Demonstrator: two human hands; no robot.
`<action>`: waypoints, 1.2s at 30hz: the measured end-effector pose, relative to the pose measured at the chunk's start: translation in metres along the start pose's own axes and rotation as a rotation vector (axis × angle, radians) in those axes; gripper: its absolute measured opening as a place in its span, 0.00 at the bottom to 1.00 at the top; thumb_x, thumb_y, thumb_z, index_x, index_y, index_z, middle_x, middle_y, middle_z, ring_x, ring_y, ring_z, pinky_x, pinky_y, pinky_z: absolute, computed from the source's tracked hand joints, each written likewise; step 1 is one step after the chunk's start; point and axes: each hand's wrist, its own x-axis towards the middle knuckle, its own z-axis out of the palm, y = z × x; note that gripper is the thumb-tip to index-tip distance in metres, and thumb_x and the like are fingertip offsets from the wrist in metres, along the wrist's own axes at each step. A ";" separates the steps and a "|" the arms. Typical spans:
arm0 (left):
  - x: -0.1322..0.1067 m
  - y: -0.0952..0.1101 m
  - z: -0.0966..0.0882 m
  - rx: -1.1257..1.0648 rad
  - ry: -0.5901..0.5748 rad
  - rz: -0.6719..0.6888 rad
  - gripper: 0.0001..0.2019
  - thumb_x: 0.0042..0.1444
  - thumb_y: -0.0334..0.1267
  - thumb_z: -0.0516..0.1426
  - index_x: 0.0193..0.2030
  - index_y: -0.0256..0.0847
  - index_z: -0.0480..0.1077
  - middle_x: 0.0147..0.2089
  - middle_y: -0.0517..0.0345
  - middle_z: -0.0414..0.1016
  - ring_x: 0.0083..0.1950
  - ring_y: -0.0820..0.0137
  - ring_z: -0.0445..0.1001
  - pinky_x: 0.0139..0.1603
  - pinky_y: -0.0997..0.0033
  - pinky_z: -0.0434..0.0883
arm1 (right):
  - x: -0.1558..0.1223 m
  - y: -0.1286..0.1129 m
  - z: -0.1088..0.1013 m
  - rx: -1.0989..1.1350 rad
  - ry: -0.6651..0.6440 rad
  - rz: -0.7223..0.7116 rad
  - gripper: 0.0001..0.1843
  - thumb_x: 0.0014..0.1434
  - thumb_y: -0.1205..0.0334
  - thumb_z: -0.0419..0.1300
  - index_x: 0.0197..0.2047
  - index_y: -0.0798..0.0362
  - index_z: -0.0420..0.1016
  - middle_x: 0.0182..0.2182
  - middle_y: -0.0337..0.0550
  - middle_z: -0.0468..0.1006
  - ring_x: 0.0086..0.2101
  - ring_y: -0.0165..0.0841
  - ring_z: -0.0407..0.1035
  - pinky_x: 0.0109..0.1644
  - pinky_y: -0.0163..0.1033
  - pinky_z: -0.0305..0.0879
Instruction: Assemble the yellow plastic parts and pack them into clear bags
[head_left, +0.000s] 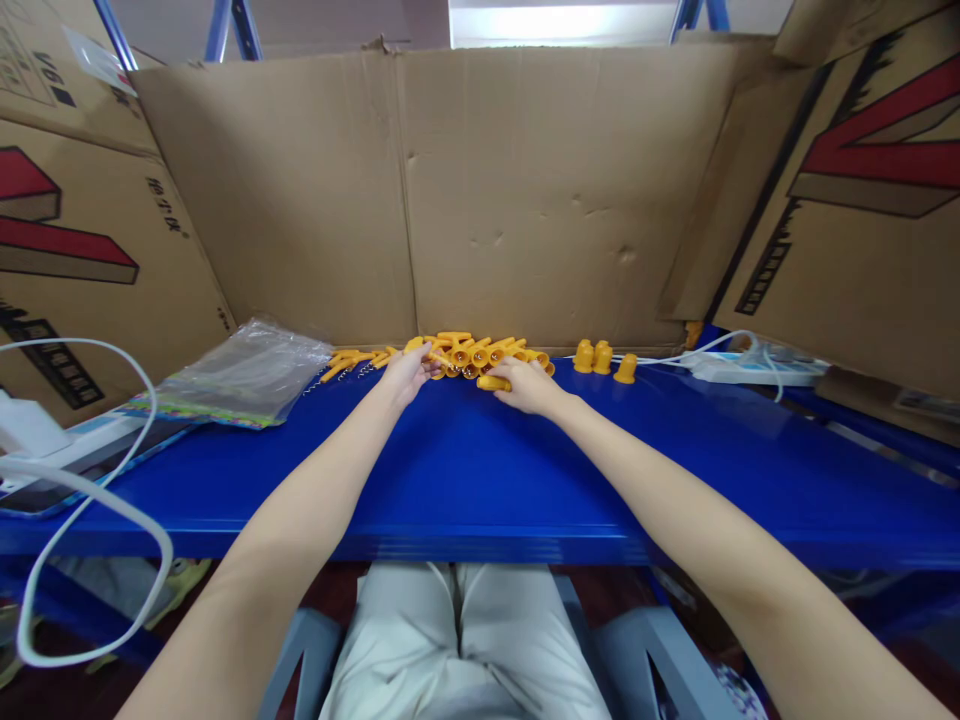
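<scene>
A pile of small yellow plastic parts lies at the back of the blue table, against the cardboard wall. My left hand reaches into the left side of the pile, its fingers pinched on one yellow part. My right hand rests at the pile's front, fingers curled over a short yellow piece that lies on the table. Three yellow caps stand apart to the right of the pile. A few thinner yellow pieces trail off to the left.
A clear plastic bag lies at the left. A white cable loops over the table's left edge from a white charger. A white power strip with cords sits at the right. Cardboard panels wall the table on three sides.
</scene>
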 end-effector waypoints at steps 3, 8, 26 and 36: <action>-0.003 0.000 0.002 -0.004 -0.042 -0.018 0.04 0.58 0.28 0.53 0.33 0.36 0.66 0.23 0.59 0.72 0.20 0.78 0.69 0.27 0.77 0.69 | 0.001 -0.001 0.006 0.017 0.023 -0.060 0.19 0.56 0.64 0.57 0.52 0.52 0.72 0.48 0.49 0.73 0.48 0.42 0.67 0.47 0.43 0.61; -0.006 0.000 0.003 0.009 -0.062 -0.015 0.05 0.57 0.27 0.53 0.30 0.35 0.66 0.22 0.59 0.71 0.20 0.78 0.68 0.27 0.77 0.69 | 0.002 0.002 0.010 0.050 0.043 -0.042 0.16 0.56 0.65 0.58 0.48 0.54 0.74 0.47 0.50 0.74 0.46 0.42 0.69 0.46 0.41 0.62; -0.009 -0.009 0.001 0.322 -0.284 -0.149 0.08 0.58 0.37 0.56 0.43 0.37 0.67 0.31 0.55 0.73 0.25 0.72 0.74 0.26 0.74 0.70 | 0.006 0.010 0.015 0.165 0.083 -0.055 0.13 0.54 0.66 0.58 0.44 0.56 0.75 0.44 0.51 0.77 0.44 0.39 0.70 0.48 0.40 0.63; -0.016 -0.013 0.001 0.796 -0.260 -0.024 0.28 0.55 0.34 0.57 0.62 0.44 0.56 0.50 0.47 0.73 0.24 0.76 0.74 0.19 0.80 0.62 | 0.004 0.014 0.011 0.109 0.031 -0.036 0.16 0.54 0.69 0.58 0.47 0.56 0.75 0.47 0.52 0.75 0.48 0.42 0.68 0.51 0.41 0.62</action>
